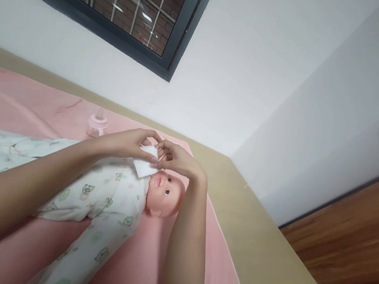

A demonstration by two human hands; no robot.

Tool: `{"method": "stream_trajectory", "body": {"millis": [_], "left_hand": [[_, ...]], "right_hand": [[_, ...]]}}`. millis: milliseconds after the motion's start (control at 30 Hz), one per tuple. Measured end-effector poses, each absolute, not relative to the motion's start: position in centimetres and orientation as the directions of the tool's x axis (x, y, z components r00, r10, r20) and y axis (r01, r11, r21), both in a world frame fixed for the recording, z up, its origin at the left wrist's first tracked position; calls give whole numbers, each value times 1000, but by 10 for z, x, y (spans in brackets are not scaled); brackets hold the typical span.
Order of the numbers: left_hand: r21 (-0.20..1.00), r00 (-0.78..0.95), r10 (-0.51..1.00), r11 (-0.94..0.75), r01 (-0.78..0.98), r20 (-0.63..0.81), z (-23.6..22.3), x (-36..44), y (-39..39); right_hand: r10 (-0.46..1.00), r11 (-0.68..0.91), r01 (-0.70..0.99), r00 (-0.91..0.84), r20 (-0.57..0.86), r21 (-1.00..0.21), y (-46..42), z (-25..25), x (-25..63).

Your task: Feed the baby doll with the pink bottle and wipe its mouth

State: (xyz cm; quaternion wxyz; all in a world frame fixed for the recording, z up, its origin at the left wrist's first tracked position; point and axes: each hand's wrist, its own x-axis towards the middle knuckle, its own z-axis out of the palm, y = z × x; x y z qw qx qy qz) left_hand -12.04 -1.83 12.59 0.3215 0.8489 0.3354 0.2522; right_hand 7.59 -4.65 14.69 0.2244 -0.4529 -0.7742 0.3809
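Observation:
A baby doll (pixel 167 194) lies face up, its head toward the right, dressed in a white suit with small green animal prints. Just above its chin and neck, both of my hands meet around a folded white tissue or wipe (pixel 145 166). My left hand (pixel 138 144) grips it between thumb and fingers. The bent fingers and thumb of my right hand (pixel 177 159) pinch its right edge. My forearms pass over the doll's body and beside its head. The doll's far arm is mostly hidden.
A pink-ringed baby bottle (pixel 97 124) stands on the pink mat (pixel 144 245), beyond my left forearm. Under the mat is a beige tabletop (pixel 243 238) against a white wall. A barred window (pixel 132 9) is above, and wooden furniture (pixel 345 239) stands to the right.

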Motion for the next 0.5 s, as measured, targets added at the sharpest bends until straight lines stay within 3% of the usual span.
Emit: {"method": "stream_trajectory", "body": {"millis": [167,300,500], "left_hand": [[688,656,735,-567,453,175,130,-125,-19],[662,755,645,-619,423,120,128,-120,-25],[638,775,628,-628,445,78,117,-101,-34]], "right_hand": [[851,310,385,-520,73,-869,-38,142,109],[914,200,242,-394,92,-949,-21,117,141],[960,-43,43,-274,-53,-998,6,52,159]]}}
